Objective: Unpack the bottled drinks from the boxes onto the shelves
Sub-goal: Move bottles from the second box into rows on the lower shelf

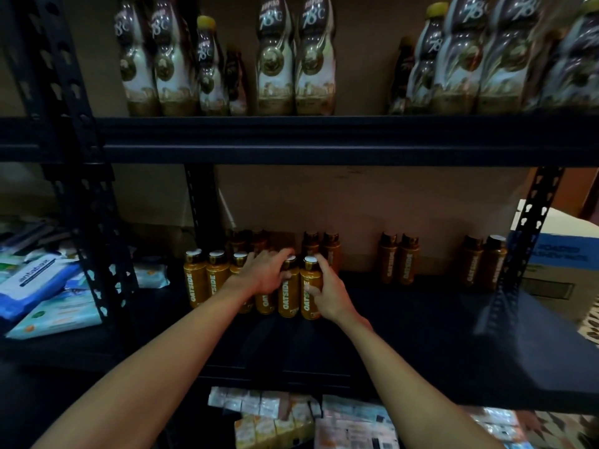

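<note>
The left grip (264, 272) curls over an Oatside bottle (287, 303) standing on the middle shelf (421, 319); the right grip (329, 294) clasps the neighbouring bottle (307, 306), apparently squaring both into the front row there.

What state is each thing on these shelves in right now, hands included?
Oatside bottles, upright, capped, on the middle shelf.
Left hand, grips one bottle's top.
Right hand, grips the next bottle's side.
Tall coffee bottles, upright on the top shelf.
Wipe packs, lying flat.
</note>
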Available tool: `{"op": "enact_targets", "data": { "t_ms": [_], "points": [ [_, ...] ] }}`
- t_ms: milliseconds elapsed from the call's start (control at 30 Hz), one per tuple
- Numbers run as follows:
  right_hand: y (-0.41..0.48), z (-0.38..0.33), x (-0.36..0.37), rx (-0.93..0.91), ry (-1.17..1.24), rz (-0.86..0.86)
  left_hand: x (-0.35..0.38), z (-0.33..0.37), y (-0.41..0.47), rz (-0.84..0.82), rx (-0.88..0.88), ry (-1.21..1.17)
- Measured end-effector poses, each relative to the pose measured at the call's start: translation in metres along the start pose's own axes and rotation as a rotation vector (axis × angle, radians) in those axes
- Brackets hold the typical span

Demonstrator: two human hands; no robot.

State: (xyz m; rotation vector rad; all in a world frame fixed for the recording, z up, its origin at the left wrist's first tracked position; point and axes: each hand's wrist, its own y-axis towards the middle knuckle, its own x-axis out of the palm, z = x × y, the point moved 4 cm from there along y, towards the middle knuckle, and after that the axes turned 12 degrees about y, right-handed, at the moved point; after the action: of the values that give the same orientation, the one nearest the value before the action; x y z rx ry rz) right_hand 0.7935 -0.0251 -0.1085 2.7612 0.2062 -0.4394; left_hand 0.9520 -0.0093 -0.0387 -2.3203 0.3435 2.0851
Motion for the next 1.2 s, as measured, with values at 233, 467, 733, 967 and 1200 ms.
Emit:
{"op": "enact_targets", "data": {
  "t_ms": [233,467,733,967,1200],
  "points": [
    [-0.009,-0.017,-0.021,-0.052,-0.017,0.010,-0.004,0.002,-0.009,0.097,-0.012,-0.047],
    [-0.027,-0.037,-0.046,-0.136,-0.023,0.068,-0.024,0.040,-0.021,0.357,0.101,0.008],
    [-0.067,-0.044,-0.089,-0.085,-0.021,0.069,-0.012,0.093,-0.032,0.296,0.176,-0.114],
    [-0.120,0.002,-0.095,-0.032,-0.084,0.052,0.042,0.136,-0.065,0.221,0.191,-0.243],
    [-0.170,0.045,-0.077,-0.057,-0.168,0.091,0.098,0.159,-0.105,0.214,0.142,-0.337]
  ]
}}
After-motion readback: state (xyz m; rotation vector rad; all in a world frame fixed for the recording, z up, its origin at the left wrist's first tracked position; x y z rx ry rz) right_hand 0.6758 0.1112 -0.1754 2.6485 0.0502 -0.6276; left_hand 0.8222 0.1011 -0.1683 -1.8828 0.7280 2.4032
